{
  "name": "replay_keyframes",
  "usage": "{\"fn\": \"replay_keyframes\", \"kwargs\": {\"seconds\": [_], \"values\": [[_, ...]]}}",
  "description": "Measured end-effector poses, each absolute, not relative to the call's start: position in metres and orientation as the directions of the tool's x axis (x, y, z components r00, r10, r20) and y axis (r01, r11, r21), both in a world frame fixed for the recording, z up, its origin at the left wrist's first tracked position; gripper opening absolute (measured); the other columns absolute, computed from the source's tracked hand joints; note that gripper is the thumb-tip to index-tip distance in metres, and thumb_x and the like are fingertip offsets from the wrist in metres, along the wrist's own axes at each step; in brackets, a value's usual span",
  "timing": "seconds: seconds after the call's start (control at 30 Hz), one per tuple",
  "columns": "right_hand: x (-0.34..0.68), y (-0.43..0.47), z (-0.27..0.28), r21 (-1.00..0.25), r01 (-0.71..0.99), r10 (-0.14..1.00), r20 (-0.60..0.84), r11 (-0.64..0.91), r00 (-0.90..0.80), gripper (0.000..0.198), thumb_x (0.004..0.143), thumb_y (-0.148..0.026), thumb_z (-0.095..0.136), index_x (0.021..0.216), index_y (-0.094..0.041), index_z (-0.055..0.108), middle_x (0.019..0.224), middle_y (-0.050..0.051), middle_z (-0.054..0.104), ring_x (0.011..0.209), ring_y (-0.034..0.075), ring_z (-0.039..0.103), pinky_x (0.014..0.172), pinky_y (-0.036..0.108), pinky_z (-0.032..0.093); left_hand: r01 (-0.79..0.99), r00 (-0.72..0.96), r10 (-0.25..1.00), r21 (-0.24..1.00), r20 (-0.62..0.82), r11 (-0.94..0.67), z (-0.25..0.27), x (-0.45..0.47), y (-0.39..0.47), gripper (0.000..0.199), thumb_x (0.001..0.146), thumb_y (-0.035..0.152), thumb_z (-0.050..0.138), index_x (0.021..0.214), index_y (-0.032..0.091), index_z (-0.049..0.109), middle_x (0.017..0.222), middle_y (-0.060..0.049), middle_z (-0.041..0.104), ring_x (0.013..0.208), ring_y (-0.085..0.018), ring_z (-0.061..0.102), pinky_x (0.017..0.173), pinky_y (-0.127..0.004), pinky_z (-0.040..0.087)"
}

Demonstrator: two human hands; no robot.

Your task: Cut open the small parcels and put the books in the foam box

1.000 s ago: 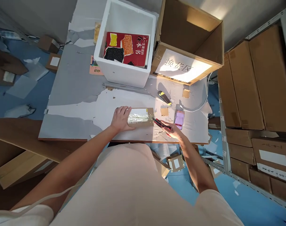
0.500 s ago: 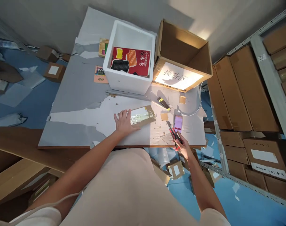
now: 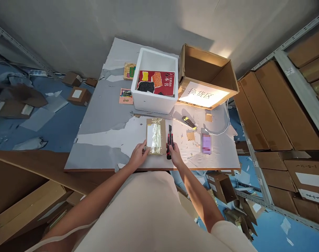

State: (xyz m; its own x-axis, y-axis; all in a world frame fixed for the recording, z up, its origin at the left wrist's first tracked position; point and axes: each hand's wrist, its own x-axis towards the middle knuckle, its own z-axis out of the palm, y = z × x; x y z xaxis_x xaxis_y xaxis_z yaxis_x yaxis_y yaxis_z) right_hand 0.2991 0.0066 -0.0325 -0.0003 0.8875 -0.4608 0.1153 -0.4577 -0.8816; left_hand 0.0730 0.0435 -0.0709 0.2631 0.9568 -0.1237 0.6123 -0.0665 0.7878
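Observation:
A small cardboard box with a white label and shiny clear tape lies on the paper-covered table in front of me. My left hand is closed on its lower left edge, with the thumb near the front corner. Just right of the box, my right hand grips a red and black utility knife, its blade pointing away from me. A second, black and yellow utility knife lies farther back. To the right rests a purple phone-like item, its top blurred.
Behind the box stand a white foam box with a red book in it and an open carton. Two booklets lie left of the foam box. Shelving with cartons lines the right side; boxes litter the floor.
The small box has turned from lying crosswise to lengthwise, and my left hand has moved to its edge. My right hand has brought the utility knife leftward beside it. The view has shifted.

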Motion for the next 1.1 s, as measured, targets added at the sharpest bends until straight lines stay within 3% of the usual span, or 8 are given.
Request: {"fn": "replay_keyframes", "kwargs": {"seconds": [0.13,0.27,0.47,0.6,0.8,0.9,1.0,1.1], "values": [[0.289,-0.01,-0.046,-0.896,-0.006,0.885,-0.44,-0.445,0.153,0.03,0.092,-0.044,0.051,0.113,-0.023,0.057,0.106,0.006,0.064,0.091,0.017,0.062,0.076,0.034,0.054,0.674,0.237,0.967,0.733,-0.097,-0.092,-0.059,0.067,0.081,0.058,0.085,0.041,0.047,0.137,0.015,0.045,0.12,-0.014,0.055,0.101,-0.024,0.06,0.085,-0.039,0.053],[0.283,-0.05,-0.065,-0.812,-0.369,0.781,-0.56,-0.452,0.276,0.036,0.073,-0.048,0.072,0.092,-0.023,0.054,0.078,0.001,0.064,0.065,0.015,0.06,0.059,0.028,0.05,0.691,0.359,0.933,0.675,-0.009,-0.259,-0.039,0.08,0.163,0.057,0.084,0.039,0.046,0.134,0.01,0.048,0.128,-0.016,0.054,0.121,-0.027,0.051,0.103,-0.04,0.041],[0.251,-0.078,-0.065,-0.615,-0.665,0.71,-0.682,-0.423,0.179,0.051,0.07,-0.052,0.074,0.108,-0.032,0.044,0.109,0.004,0.068,0.096,0.024,0.067,0.072,0.039,0.054,0.716,0.527,0.823,0.632,-0.212,-0.296,-0.036,0.1,0.229,0.053,0.078,0.039,0.051,0.123,0.012,0.057,0.128,-0.014,0.06,0.119,-0.03,0.054,0.099,-0.04,0.042],[0.244,-0.053,-0.057,-0.631,-0.649,0.728,-0.664,-0.424,0.17,0.062,0.07,-0.054,0.073,0.118,-0.035,0.039,0.111,0.005,0.068,0.107,0.028,0.064,0.075,0.044,0.054,0.741,0.459,0.849,0.639,-0.262,-0.204,-0.047,0.083,0.217,0.045,0.076,0.045,0.054,0.109,0.016,0.063,0.109,-0.011,0.068,0.096,-0.027,0.062,0.082,-0.037,0.047],[0.279,0.006,-0.057,-0.75,-0.564,0.761,-0.576,-0.346,0.298,0.054,0.072,-0.05,0.071,0.114,-0.033,0.041,0.119,0.003,0.065,0.111,0.021,0.063,0.083,0.039,0.054,0.693,0.113,0.955,0.711,-0.275,0.122,-0.061,0.029,0.156,0.037,0.074,0.054,0.055,0.086,0.02,0.062,0.088,-0.006,0.07,0.082,-0.021,0.063,0.076,-0.032,0.048],[0.298,0.033,-0.06,-0.817,-0.459,0.794,-0.518,-0.349,0.319,0.05,0.071,-0.048,0.072,0.109,-0.03,0.044,0.117,0.004,0.065,0.106,0.021,0.064,0.077,0.034,0.055,0.612,0.034,0.937,0.748,-0.348,0.256,-0.065,0.013,0.123,0.043,0.074,0.055,0.056,0.094,0.018,0.061,0.085,-0.006,0.069,0.08,-0.021,0.065,0.075,-0.034,0.05],[0.314,0.041,-0.059,-0.857,-0.286,0.812,-0.505,-0.43,0.293,0.045,0.069,-0.046,0.074,0.101,-0.026,0.049,0.113,0.005,0.064,0.088,0.018,0.067,0.066,0.03,0.054,0.66,-0.016,0.989,0.741,-0.15,0.123,-0.06,0.016,0.115,0.061,0.075,0.047,0.058,0.126,0.015,0.049,0.115,-0.015,0.063,0.106,-0.028,0.06,0.089,-0.042,0.048],[0.329,0.027,-0.053,-0.863,-0.104,0.819,-0.503,-0.495,0.277,0.042,0.07,-0.046,0.072,0.097,-0.022,0.051,0.093,0.002,0.064,0.06,0.01,0.06,0.052,0.026,0.05,0.74,0.218,0.974,0.64,0.061,-0.206,-0.047,0.032,0.13,0.071,0.073,0.04,0.06,0.137,0.016,0.041,0.141,-0.017,0.045,0.133,-0.031,0.04,0.107,-0.046,0.035]]}}
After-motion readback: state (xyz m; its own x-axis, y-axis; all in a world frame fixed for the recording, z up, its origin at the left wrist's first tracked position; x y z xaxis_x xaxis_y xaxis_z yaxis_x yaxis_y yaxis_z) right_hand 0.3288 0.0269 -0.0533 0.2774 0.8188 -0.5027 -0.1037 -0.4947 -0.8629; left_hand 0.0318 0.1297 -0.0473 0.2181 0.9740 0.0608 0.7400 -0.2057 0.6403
